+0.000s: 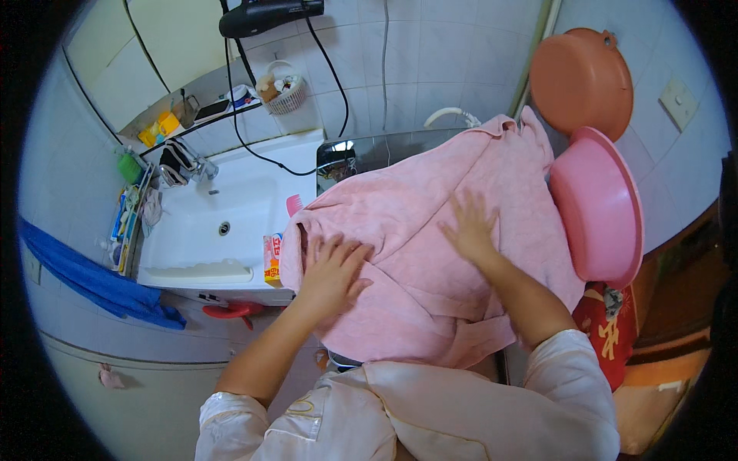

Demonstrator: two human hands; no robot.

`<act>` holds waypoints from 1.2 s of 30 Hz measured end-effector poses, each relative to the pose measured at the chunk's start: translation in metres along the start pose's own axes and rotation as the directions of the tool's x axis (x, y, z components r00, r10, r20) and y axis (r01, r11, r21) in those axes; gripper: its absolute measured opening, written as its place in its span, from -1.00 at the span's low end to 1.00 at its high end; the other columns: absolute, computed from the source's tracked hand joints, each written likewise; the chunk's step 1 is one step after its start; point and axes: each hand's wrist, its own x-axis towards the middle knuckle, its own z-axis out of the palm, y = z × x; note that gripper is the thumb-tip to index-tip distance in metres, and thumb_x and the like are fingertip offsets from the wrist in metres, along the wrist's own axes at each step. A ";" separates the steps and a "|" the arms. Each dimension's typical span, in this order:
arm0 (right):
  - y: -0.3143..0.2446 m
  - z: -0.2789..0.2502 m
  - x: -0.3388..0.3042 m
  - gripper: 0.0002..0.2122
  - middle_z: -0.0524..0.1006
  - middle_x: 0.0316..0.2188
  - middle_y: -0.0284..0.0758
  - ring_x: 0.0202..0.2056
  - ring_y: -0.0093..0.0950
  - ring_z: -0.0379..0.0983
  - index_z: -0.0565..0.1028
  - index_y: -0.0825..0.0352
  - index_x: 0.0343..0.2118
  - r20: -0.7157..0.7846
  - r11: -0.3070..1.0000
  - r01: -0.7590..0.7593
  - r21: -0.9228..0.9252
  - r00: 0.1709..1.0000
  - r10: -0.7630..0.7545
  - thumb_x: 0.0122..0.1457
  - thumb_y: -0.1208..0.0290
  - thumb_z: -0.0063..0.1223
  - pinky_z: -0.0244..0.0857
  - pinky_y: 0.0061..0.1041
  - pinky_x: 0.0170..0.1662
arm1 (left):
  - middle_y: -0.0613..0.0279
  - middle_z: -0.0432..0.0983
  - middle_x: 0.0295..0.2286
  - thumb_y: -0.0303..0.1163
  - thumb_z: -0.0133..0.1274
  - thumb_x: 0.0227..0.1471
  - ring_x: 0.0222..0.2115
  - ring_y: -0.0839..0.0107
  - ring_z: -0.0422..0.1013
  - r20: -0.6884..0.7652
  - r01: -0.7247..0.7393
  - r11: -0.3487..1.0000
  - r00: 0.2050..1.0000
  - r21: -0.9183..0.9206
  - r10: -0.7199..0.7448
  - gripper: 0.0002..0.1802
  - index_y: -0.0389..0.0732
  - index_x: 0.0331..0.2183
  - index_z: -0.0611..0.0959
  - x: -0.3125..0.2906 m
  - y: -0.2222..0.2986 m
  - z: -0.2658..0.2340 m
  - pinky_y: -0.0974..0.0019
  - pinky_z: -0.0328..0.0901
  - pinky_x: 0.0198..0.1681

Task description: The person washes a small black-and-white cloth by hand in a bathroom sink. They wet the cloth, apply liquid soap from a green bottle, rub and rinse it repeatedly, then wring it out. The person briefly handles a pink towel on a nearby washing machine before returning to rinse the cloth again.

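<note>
A large pink fleecy cloth [407,215] lies spread out before me, creased and overlapping in places; whether it is a garment or a towel I cannot tell. It covers most of the dark glossy-topped surface [392,146] beneath it. On its left part rests my left hand [332,275], palm down with the fingers apart. My right hand [470,229] lies flat near the middle right, fingers spread on the fabric. Neither hand grips anything. Just left of the cloth's edge stand a small red and yellow box [273,261] and a pink comb [294,204].
A white sink [254,184] with a tap [204,167] is on the left. A pink basin [598,207] leans at the cloth's right edge, below a hanging orange-brown basin [580,83]. A hair dryer [269,17] hangs above, its black cord [240,134] looping toward the sink.
</note>
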 end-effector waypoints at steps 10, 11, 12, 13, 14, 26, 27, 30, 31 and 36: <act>0.087 -0.010 0.040 -0.51 0.08 0.03 -0.11 0.06 -0.17 -0.06 0.20 0.35 -0.05 0.028 0.946 -0.303 -0.115 0.951 0.308 -0.09 0.30 -0.10 -0.19 -0.20 0.06 | 0.16 0.39 -0.51 -0.24 -0.02 -0.14 -0.54 0.19 0.35 0.373 -0.101 0.819 0.854 -0.565 0.362 -0.70 -0.11 -0.29 0.46 -0.018 0.032 0.038 0.24 0.26 -0.44; 0.062 -0.014 0.037 -0.56 0.23 -0.07 -0.10 -0.05 -0.21 0.14 0.24 0.38 -0.09 -0.176 0.979 -0.171 -0.114 0.973 0.150 -0.11 0.41 -0.13 -0.02 -0.28 -0.01 | 0.17 0.38 -0.50 -0.25 0.00 -0.17 -0.50 0.20 0.35 0.319 -0.063 0.856 0.912 -0.513 0.258 -0.71 -0.13 -0.32 0.47 -0.016 0.027 0.041 0.23 0.26 -0.43; 0.039 -0.021 0.039 -0.59 0.30 -0.16 -0.12 -0.13 -0.23 0.22 0.25 0.38 -0.11 -0.176 1.000 0.006 0.007 0.984 -0.005 -0.11 0.43 -0.14 0.06 -0.31 -0.08 | 0.17 0.38 -0.49 -0.26 0.00 -0.17 -0.49 0.20 0.35 0.279 -0.065 0.890 0.937 -0.452 0.210 -0.71 -0.13 -0.32 0.47 -0.014 0.021 0.041 0.23 0.26 -0.42; 0.016 -0.026 0.041 -0.61 0.36 -0.24 -0.14 -0.22 -0.25 0.29 0.27 0.38 -0.13 -0.197 0.973 0.188 0.131 0.967 -0.161 -0.11 0.46 -0.14 0.14 -0.33 -0.16 | 0.18 0.38 -0.49 -0.26 0.01 -0.18 -0.48 0.20 0.35 0.235 -0.058 0.922 0.959 -0.384 0.159 -0.71 -0.13 -0.33 0.47 -0.013 0.013 0.041 0.22 0.26 -0.42; -0.010 -0.023 0.041 -0.67 0.38 -0.31 -0.16 -0.27 -0.26 0.31 0.32 0.36 -0.20 -0.192 0.932 0.322 0.167 0.938 -0.290 -0.12 0.46 -0.13 0.17 -0.35 -0.22 | 0.18 0.38 -0.48 -0.27 0.01 -0.19 -0.47 0.20 0.35 0.189 -0.047 0.949 0.976 -0.312 0.111 -0.71 -0.13 -0.33 0.47 -0.012 0.008 0.040 0.22 0.26 -0.42; -0.065 0.010 0.154 -0.78 0.45 -0.49 -0.14 -0.43 -0.17 0.38 0.36 0.31 -0.37 -0.121 0.930 -0.035 0.365 0.989 0.085 0.02 0.29 -0.24 0.22 -0.20 -0.37 | 0.17 0.44 -0.56 -0.21 -0.05 -0.12 -0.55 0.26 0.38 0.564 0.263 0.824 0.822 -0.502 0.081 -0.77 -0.13 -0.40 0.50 -0.075 0.007 0.040 0.29 0.25 -0.48; -0.050 -0.002 0.162 -0.75 0.44 -0.43 -0.11 -0.39 -0.15 0.37 0.34 0.33 -0.27 -0.129 0.813 -0.086 0.576 0.973 0.194 0.00 0.33 -0.20 0.22 -0.23 -0.34 | 0.19 0.45 -0.55 -0.27 -0.05 -0.12 -0.56 0.34 0.38 0.570 0.281 0.803 0.817 -0.525 0.087 -0.79 -0.13 -0.37 0.51 -0.073 0.007 0.038 0.34 0.25 -0.47; -0.052 0.002 0.137 -0.67 0.42 -0.35 -0.12 -0.34 -0.19 0.35 0.30 0.33 -0.17 -0.312 0.832 0.195 0.519 0.950 -0.028 -0.05 0.39 -0.14 0.22 -0.31 -0.29 | 0.20 0.45 -0.53 -0.33 -0.05 -0.12 -0.54 0.38 0.38 0.595 0.353 0.721 0.797 -0.597 0.103 -0.78 -0.17 -0.35 0.50 -0.068 0.004 0.039 0.37 0.25 -0.46; -0.066 -0.012 0.115 -0.64 0.39 -0.29 -0.13 -0.28 -0.21 0.32 0.29 0.32 -0.14 -0.254 0.835 0.235 0.497 0.960 -0.119 -0.07 0.39 -0.10 0.19 -0.34 -0.22 | 0.17 0.45 -0.49 -0.36 -0.05 -0.12 -0.51 0.40 0.37 0.608 0.376 0.687 0.785 -0.622 0.121 -0.77 -0.22 -0.33 0.49 -0.071 0.004 0.042 0.39 0.25 -0.43; -0.071 -0.021 -0.005 -0.60 0.24 -0.09 -0.15 -0.04 -0.24 0.12 0.29 0.29 -0.13 -0.138 0.917 0.344 0.204 0.937 -0.321 -0.12 0.39 -0.02 -0.10 -0.24 0.02 | 0.12 0.39 -0.32 -0.31 -0.05 -0.11 -0.32 0.30 0.32 0.323 0.164 0.702 0.941 -0.693 0.099 -0.71 -0.20 -0.27 0.46 -0.047 -0.004 0.043 0.32 0.18 -0.24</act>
